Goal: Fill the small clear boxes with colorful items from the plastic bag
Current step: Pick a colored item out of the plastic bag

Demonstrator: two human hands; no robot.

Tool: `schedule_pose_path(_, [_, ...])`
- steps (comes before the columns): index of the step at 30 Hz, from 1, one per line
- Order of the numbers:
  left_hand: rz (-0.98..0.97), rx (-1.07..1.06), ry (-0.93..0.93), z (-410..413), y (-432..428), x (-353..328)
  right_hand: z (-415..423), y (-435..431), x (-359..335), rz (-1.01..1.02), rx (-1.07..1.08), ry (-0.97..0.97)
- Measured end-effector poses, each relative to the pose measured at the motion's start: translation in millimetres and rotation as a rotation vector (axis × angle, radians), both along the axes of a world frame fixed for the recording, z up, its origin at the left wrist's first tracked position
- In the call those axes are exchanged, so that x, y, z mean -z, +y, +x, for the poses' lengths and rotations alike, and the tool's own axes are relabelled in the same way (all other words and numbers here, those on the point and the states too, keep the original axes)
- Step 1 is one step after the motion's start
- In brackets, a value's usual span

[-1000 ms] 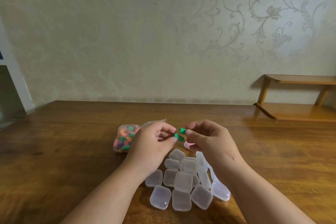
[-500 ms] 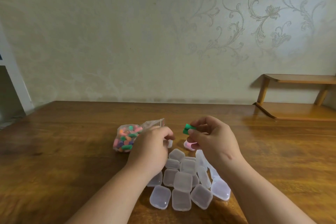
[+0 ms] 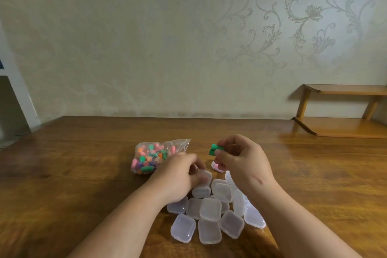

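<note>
My left hand (image 3: 178, 176) has dropped to the clear boxes (image 3: 210, 209), grip too blurred to tell; my right hand (image 3: 240, 161) pinches green items (image 3: 215, 150), at one o'clock from the left.

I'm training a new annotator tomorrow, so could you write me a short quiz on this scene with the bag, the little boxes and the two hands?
1. True or false: the plastic bag lies to the right of the pile of clear boxes.
2. Multiple choice: the right hand pinches small items of which colour? A red, B green, C yellow.
3. Fill in: the ____ hand is blurred, low over the far end of the pile.

Key
1. False: the bag lies to the left of the pile and a little farther away.
2. B.
3. The left hand; whether it holds a box cannot be told.
</note>
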State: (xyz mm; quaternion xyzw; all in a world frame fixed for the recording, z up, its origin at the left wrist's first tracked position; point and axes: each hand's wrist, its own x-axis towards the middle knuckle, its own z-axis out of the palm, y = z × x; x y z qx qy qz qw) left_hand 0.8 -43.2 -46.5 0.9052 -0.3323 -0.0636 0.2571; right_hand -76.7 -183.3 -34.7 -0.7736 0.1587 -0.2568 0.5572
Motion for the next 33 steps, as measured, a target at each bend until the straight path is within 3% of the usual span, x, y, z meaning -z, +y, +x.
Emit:
schedule_pose_path(5, [-0.224, -0.118, -0.05, -2, 6, -4, -1, -1, -1, 0.025, 0.02, -0.015])
schedule_pose_path(12, [-0.481, -0.082, 0.004, -7, 13, -9, -1, -1, -1, 0.109, 0.026, -0.031])
schedule_pose_path(23, [-0.613, -0.04, 0.161, -7, 14, -9, -5, 1, -4, 0.234, 0.002, -0.025])
schedule_pose_path(33, [-0.683, -0.042, 0.119, -7, 17, -9, -7, 5, -5, 0.247, -0.039, -0.014])
